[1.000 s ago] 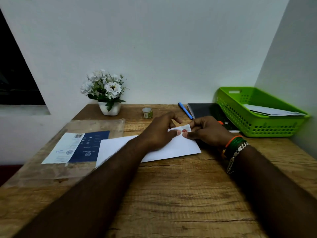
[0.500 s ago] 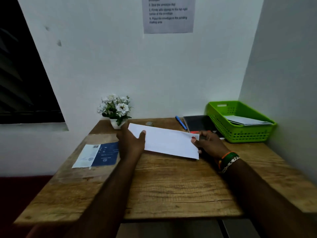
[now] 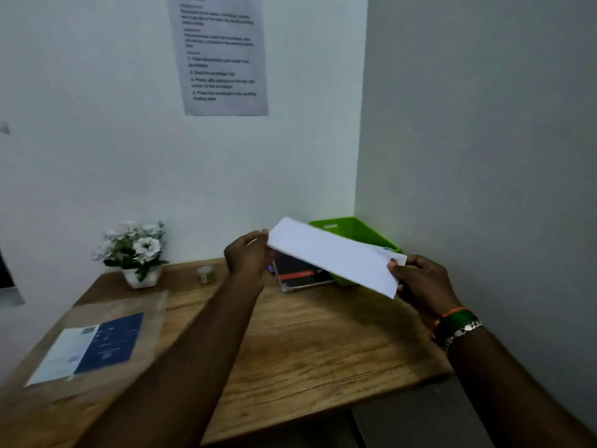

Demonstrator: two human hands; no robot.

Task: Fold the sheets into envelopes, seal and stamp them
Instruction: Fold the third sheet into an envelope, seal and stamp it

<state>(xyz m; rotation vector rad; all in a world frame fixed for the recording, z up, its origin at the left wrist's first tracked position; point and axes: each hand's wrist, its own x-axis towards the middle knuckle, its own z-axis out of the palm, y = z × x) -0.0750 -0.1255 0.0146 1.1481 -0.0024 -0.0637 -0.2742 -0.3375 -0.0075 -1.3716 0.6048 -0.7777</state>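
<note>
White envelope, flat on the table a second ago, is now lifted: left hand grips its far-left end, right hand its near-right corner. Stamping appears complete; green basket lies behind.

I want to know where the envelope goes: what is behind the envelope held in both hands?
Behind the envelope shows the rim of a green basket and a dark notebook. The basket's inside is covered.

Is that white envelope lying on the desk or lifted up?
Lifted: both hands hold the envelope by its ends, above the desk.
</note>
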